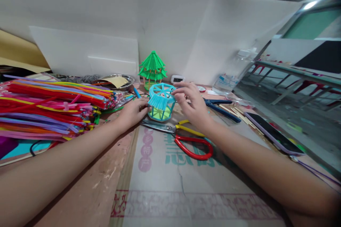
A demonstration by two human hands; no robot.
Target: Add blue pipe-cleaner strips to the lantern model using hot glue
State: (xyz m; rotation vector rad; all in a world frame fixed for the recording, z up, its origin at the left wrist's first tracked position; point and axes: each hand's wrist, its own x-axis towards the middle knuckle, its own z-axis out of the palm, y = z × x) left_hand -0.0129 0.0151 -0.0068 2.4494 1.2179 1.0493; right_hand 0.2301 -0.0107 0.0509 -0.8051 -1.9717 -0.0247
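A small blue model pavilion (pixel 159 103) with a yellow-green base stands on the table before me. Its ring-shaped roof frame has spokes, and a row of blue pipe-cleaner strips covers only the front-left part. My left hand (pixel 134 114) grips its left side, thumb and fingers closing at a post. At the right rim of the roof is my right hand (pixel 194 105), fingers curved and apart, the tips touching or very near the ring. Just in front lie scissors (pixel 194 147) with red and yellow handles, blades pointing left. A finished-looking green model pavilion (pixel 153 67) stands behind.
Bundles of coloured pipe cleaners (pixel 53 108) fill the left side, near a metal dish (pixel 128 82). Blue-handled pliers (pixel 223 110), wooden sticks (pixel 243 117) and a phone (pixel 273 132) lie right. A plastic bottle (pixel 231 72) and a small white device (pixel 177 79) stand behind.
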